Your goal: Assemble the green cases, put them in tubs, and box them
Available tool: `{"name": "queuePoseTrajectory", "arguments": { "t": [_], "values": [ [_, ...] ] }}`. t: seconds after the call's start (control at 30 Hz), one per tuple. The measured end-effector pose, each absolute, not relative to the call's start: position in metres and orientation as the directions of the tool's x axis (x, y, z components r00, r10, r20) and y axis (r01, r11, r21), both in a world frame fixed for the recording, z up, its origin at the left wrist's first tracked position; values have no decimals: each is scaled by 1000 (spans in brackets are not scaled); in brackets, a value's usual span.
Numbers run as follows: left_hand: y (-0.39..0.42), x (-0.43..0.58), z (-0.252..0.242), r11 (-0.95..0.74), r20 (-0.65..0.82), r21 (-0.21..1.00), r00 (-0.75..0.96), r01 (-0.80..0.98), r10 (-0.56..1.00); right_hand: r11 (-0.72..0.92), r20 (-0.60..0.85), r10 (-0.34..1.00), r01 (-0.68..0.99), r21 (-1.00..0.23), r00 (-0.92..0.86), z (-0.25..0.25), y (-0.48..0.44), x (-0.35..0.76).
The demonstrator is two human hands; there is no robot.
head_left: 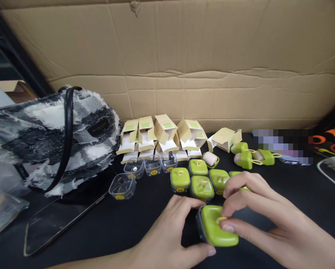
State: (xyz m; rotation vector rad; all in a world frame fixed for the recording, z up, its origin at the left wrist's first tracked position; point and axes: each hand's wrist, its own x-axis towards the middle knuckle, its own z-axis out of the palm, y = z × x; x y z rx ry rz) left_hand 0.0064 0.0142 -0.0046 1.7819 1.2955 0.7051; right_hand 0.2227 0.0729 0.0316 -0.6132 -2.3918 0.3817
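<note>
A small clear container with a green lid [219, 228] is tilted between my hands near the front of the table. My left hand [171, 233] is closed around its clear base, thumb below and fingers behind. The fingertips of my right hand [257, 209] pinch the pale yellow loop on top of the lid. Just beyond stand several similar lidded containers [180, 178], partly hidden by my right hand on the right. Several open clear containers [123, 186] with round yellow stickers are to their left.
Opened cardboard boxes [165, 130] line the back, before a cardboard panel [184, 56]. Several green-capped pieces with loops [243, 160] and a green lid with a pale insert [210, 160] lie at right. On the left are a shaggy bag [91, 127] and a dark tablet [61, 220].
</note>
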Motion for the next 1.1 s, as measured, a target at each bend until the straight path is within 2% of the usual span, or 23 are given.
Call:
{"name": "queuePoseTrajectory", "arguments": {
  "t": [0.5, 0.77, 0.87, 1.0, 1.1],
  "values": [
    [16, 7, -3, -154, -15, 854, 321, 497, 947, 849, 509, 520, 349, -397, -686, 30, 74, 220],
    [15, 7, -3, -175, -2, 848, 333, 501, 943, 856, 588, 514, 336, -392, -625, 33, 73, 222],
    [15, 8, -2, -182, 1, 850, 344, 494, 939, 859, 531, 506, 344, -379, -679, 31, 74, 222],
    [15, 8, -2, -178, -5, 847, 342, 502, 940, 860, 360, 493, 383, -337, -792, 29, 75, 219],
    [14, 8, 0, -190, 12, 843, 335, 504, 942, 852, 242, 484, 391, -349, -841, 29, 74, 216]
  ]
}}
